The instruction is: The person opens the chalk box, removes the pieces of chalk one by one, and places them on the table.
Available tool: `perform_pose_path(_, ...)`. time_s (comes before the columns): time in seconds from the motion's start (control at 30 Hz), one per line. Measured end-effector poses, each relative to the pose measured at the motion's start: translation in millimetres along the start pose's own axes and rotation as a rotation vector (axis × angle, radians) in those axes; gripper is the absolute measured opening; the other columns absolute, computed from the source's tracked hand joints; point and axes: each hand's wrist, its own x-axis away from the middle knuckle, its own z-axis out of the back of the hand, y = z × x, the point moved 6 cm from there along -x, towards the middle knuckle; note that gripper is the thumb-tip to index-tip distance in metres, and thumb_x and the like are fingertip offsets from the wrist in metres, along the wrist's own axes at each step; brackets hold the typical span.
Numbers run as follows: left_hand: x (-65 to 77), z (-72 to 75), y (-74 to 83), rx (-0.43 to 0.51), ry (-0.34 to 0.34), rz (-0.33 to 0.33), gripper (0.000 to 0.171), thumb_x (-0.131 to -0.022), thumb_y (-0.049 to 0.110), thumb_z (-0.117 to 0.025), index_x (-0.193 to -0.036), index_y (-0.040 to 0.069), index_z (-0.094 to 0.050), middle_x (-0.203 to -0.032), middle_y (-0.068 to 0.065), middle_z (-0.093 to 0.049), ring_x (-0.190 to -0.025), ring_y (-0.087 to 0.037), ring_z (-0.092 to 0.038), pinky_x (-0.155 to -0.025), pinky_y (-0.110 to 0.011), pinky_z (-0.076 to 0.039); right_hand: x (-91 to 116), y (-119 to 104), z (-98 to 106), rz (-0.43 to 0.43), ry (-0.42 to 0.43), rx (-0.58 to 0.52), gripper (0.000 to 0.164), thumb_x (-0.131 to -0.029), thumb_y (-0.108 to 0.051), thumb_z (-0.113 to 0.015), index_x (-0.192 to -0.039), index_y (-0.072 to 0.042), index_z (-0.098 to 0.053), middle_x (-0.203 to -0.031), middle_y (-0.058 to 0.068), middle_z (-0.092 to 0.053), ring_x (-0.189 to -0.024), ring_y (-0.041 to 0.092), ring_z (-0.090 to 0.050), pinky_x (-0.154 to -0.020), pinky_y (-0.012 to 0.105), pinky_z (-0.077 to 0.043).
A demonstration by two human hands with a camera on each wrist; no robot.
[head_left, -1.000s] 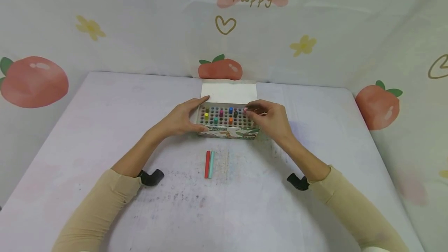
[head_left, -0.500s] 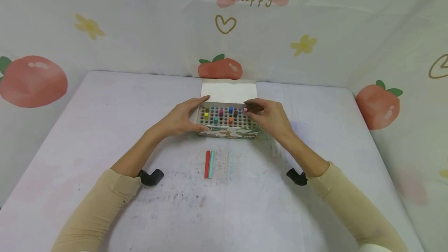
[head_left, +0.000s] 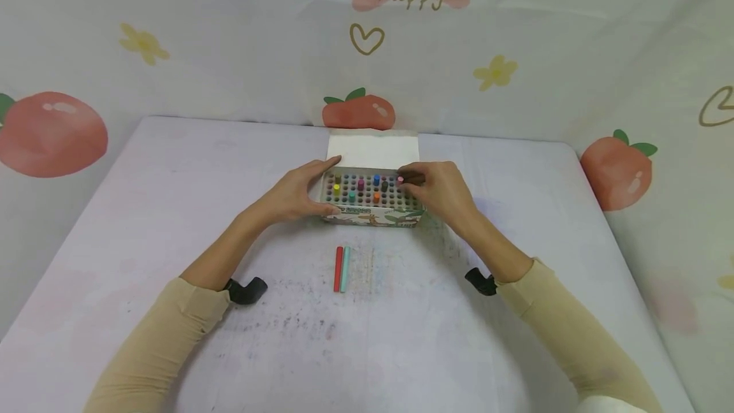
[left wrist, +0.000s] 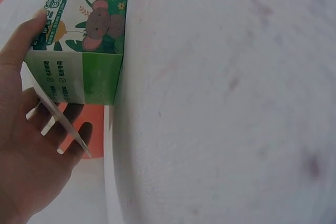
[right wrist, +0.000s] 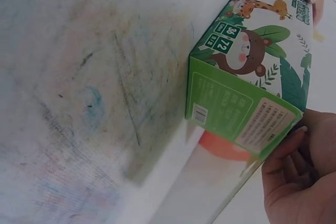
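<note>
A printed cardboard chalk box [head_left: 375, 217] stands at the back of the table, its white lid [head_left: 373, 148] raised. Several coloured chalk sticks poke from its holes, among them a yellow chalk [head_left: 336, 190] and an orange chalk [head_left: 376, 197]. My left hand [head_left: 289, 193] grips the box's left end, thumb on the front; in the left wrist view its fingers [left wrist: 73, 153] lie behind a side flap. At the right end my right hand [head_left: 441, 187] pinches a pink chalk [head_left: 400, 180] standing in a back hole. From the right wrist view, the fingertips on it are hidden behind the box.
A red chalk [head_left: 338, 269] and a light teal chalk [head_left: 345, 269] lie side by side on the table in front of the box. Chalk smudges mark the tabletop [head_left: 298, 320]. A printed cloth [head_left: 258, 50] hangs right behind the table.
The right fingers have shifted slightly around the pink chalk, and the right forearm has drawn a little inward. My left hand and the box stay put.
</note>
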Motion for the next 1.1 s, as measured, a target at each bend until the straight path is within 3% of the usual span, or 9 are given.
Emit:
perform_pose_path(0.17,0.2,0.2,-0.5,0.003,0.004,-0.004,0.102,-0.077,0.032,-0.087,-0.158,0.017,-0.028,-0.141,-0.012,-0.049,-0.119,-0.026,-0.047,-0.101,-0.05,-0.036,-4.9,-0.6,-3.1,0.017,0.012,0.1,0.019,-0.087,-0.017,-0.078,-0.102,-0.005,-0.079,-0.093,0.008,-0.076,-0.081,0.019,-0.072,-0.07,0.034,-0.056)
perform_pose_path(0.3,0.6,-0.5,-1.2,0.007,0.005,-0.003,0.102,-0.077,0.031,-0.087,-0.158,0.016,-0.029,-0.143,-0.013,-0.048,-0.12,-0.026,-0.047,-0.102,-0.049,-0.036,-4.4,-1.2,-3.7,0.018,0.024,0.118,0.018,-0.086,-0.019,-0.078,-0.099,-0.006,-0.08,-0.092,0.007,-0.076,-0.08,0.019,-0.071,-0.07,0.035,-0.055)
perform_pose_path(0.53,0.9,0.1,0.1,0.003,0.008,0.0,0.102,-0.076,0.032,-0.088,-0.158,0.018,-0.029,-0.143,-0.012,-0.048,-0.12,-0.026,-0.047,-0.103,-0.049,-0.036,0.6,3.2,-0.9,-0.025,0.106,-0.002,0.018,-0.089,-0.023,-0.077,-0.102,-0.011,-0.078,-0.089,0.003,-0.076,-0.08,0.017,-0.07,-0.071,0.036,-0.053)
perform_pose_path(0.77,1.4,0.5,0.8,-0.002,0.011,-0.013,0.102,-0.076,0.033,-0.088,-0.158,0.017,-0.029,-0.141,-0.012,-0.049,-0.119,-0.026,-0.047,-0.102,-0.05,-0.036,3.2,5.4,-1.4,-0.016,0.16,-0.105,0.017,-0.09,-0.021,-0.075,-0.105,-0.013,-0.075,-0.09,0.0,-0.075,-0.079,0.012,-0.071,-0.07,0.033,-0.053)
perform_pose_path(1.1,0.7,-1.1,-1.6,-0.016,0.011,-0.017,0.102,-0.076,0.035,-0.087,-0.158,0.019,-0.029,-0.142,-0.011,-0.049,-0.125,-0.026,-0.047,-0.106,-0.052,-0.035,4.4,3.1,1.1,0.027,0.219,-0.204,0.019,-0.092,-0.014,-0.072,-0.11,-0.009,-0.077,-0.091,0.005,-0.076,-0.076,0.014,-0.073,-0.053,0.021,-0.046)
